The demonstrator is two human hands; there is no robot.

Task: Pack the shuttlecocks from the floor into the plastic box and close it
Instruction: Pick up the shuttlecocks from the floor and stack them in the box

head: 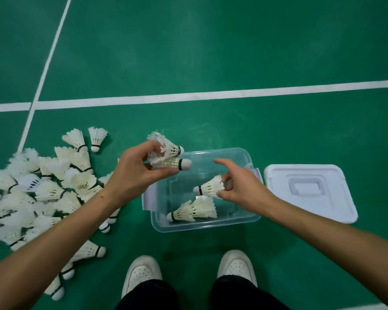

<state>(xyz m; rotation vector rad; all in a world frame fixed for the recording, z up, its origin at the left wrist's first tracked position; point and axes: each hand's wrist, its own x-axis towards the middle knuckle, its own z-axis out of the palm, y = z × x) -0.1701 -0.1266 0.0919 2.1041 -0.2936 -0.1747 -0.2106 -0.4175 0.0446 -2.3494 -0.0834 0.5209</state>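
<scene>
A clear plastic box (pixel 244 221) stands open on the green floor in front of my feet. Two white shuttlecocks (pixel 194 210) lie inside it near the front. My left hand (pixel 136 173) hovers over the box's left rear corner, shut on two shuttlecocks (pixel 173 156) with their cork tips pointing right. Over the box's right half, my right hand (pixel 240 186) pinches one shuttlecock (pixel 210 187) by its feathers, cork pointing left. A big heap of several white shuttlecocks (pixel 43 189) lies on the floor to the left.
The box's white lid (pixel 309 191) lies flat on the floor just right of the box. My two white shoes (pixel 141 276) stand close behind the box. White court lines (pixel 211 95) cross the green floor beyond.
</scene>
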